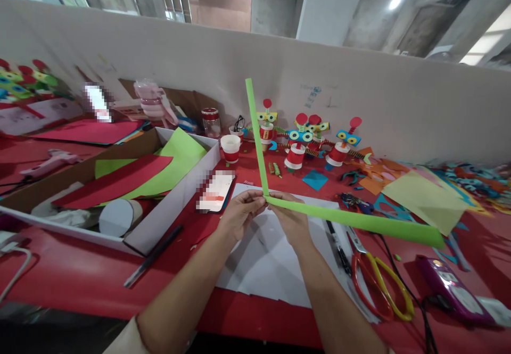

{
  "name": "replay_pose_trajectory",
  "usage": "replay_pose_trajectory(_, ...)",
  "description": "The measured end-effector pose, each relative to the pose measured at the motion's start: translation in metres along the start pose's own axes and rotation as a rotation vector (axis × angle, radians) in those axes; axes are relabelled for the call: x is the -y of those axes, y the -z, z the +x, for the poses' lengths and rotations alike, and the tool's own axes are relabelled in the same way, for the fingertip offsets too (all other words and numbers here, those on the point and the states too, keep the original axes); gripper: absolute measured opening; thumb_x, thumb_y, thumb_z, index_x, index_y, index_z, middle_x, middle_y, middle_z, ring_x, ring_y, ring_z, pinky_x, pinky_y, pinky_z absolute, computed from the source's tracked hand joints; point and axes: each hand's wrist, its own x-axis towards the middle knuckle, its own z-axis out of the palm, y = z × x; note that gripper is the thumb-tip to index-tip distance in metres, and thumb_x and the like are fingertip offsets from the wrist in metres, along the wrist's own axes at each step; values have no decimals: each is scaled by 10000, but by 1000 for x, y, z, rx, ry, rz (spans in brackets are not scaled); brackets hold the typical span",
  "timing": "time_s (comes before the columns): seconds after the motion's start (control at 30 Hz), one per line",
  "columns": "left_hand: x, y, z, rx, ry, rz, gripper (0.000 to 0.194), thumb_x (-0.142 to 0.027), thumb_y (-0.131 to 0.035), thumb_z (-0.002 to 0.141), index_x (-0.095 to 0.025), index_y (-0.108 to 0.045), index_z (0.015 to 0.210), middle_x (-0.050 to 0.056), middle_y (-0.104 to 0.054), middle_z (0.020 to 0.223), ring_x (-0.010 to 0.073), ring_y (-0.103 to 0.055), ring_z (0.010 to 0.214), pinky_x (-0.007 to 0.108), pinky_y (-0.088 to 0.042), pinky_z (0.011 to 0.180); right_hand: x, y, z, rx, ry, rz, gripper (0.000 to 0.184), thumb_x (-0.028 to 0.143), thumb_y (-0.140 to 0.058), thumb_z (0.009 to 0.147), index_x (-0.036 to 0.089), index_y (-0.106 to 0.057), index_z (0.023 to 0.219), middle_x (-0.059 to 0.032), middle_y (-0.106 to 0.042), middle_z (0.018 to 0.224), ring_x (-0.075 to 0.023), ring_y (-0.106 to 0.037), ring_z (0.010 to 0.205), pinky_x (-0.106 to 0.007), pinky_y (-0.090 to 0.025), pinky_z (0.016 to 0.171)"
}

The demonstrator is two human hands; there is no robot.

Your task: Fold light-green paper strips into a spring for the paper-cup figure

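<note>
Two long light-green paper strips (343, 216) meet at a corner between my hands, one rising upward, the other stretching to the right. My left hand (241, 213) pinches the corner from the left with thumb and fingers. On the other side, my right hand (290, 218) is closed on the same joint, its fingertips partly behind the strip. Both hands are held above a white sheet of paper (271, 261). To the right of the sheet lie scissors (371, 274) with red and yellow handles and a black pen (338, 247).
A white box (171, 205) with red and green paper stands left, a dark pen (154, 255) before it. A phone (215, 191) lies behind my left hand. Paper-cup robot figures (295, 154) line the partition. Paper scraps (427, 197), a purple device (451, 290) and a cable are right.
</note>
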Motion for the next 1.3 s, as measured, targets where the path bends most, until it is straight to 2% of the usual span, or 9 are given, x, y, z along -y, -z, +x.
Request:
replay_pose_trajectory(0.2, -2, 2, 0, 44, 9, -14, 213, -151, -835, 575, -138, -720, 754, 38, -714, 715, 114, -659, 655, 227, -539, 674, -1, -1, 4, -12, -106, 75, 156, 319, -698, 699, 194, -758, 769, -19, -718, 689, -170, -622, 665, -302, -488, 680)
replay_pose_trajectory(0.33, -2, 3, 2, 38, 17, -18, 241, -191, -869, 531, -137, -718, 711, 35, -713, 706, 107, -648, 627, 210, -532, 632, -2, -1, 5, 2, -146, 70, 149, 303, -696, 693, 199, -768, 772, 3, -698, 634, -155, -612, 641, -279, -477, 659)
replay_pose_trajectory(0.47, 1, 2, 2, 38, 19, 13, 309, -251, -900, 486, -132, -714, 703, 12, -666, 634, 72, -574, 545, 185, -475, 545, -5, -3, 3, 14, -144, 87, 162, 328, -711, 675, 189, -761, 740, -14, -711, 652, -172, -625, 641, -294, -485, 647)
replay_pose_trajectory(0.67, 9, 0, 2, 33, -125, 4, 317, -299, -887, 503, -150, -696, 707, -27, -609, 614, 61, -533, 548, 194, -461, 584, -10, -8, -1, 20, -47, 62, 173, 298, -713, 683, 182, -759, 803, -53, -737, 788, -214, -646, 740, -363, -518, 743)
replay_pose_trajectory(0.8, 11, -1, 3, -37, -179, 14, 306, -308, -867, 517, -159, -669, 697, -35, -603, 625, 59, -523, 559, 194, -444, 592, -8, -11, -3, 22, -17, -13, 147, 284, -675, 721, 222, -750, 831, -34, -743, 870, -217, -659, 825, -357, -524, 782)
replay_pose_trajectory(0.9, 12, -3, 3, -73, -204, -2, 298, -303, -855, 527, -166, -650, 694, -39, -607, 635, 66, -534, 577, 202, -444, 606, -8, -12, -3, 1, -60, 8, 146, 322, -691, 707, 205, -730, 785, -26, -743, 789, -214, -669, 771, -339, -527, 745)
replay_pose_trajectory(1.07, 12, -4, 0, -49, -222, -20, 291, -296, -851, 546, -165, -649, 709, -34, -619, 637, 81, -561, 590, 228, -462, 641, -5, -11, -2, -50, -87, 25, 150, 330, -685, 695, 182, -700, 713, -20, -725, 696, -180, -645, 679, -282, -493, 662)
replay_pose_trajectory(1.3, 9, 0, 0, 2, -125, -35, 264, -266, -835, 590, -165, -607, 676, -28, -612, 644, 85, -588, 593, 228, -474, 645, -4, -12, 0, -92, -154, 76, 148, 308, -668, 680, 181, -667, 603, 0, -661, 565, -151, -565, 581, -270, -438, 593)
